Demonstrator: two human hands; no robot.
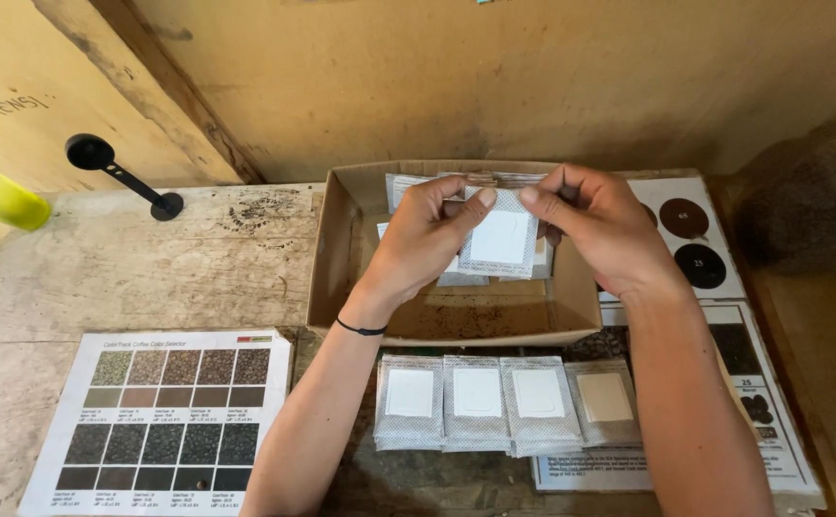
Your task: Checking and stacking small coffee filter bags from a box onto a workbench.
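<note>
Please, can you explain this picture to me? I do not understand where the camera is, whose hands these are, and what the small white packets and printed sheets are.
The camera sits on a person's head and looks down, so both hands are that person's own. The left hand and right hand together hold one flat white filter packet over an open cardboard box, which contains more such packets. In front of the box, a row of four packets lies on the wooden table; the rightmost looks beige. At left lies a colour chart of brown squares, at right another printed sheet with dark circles. A black scoop and a yellow-green bottle are further left.
</note>
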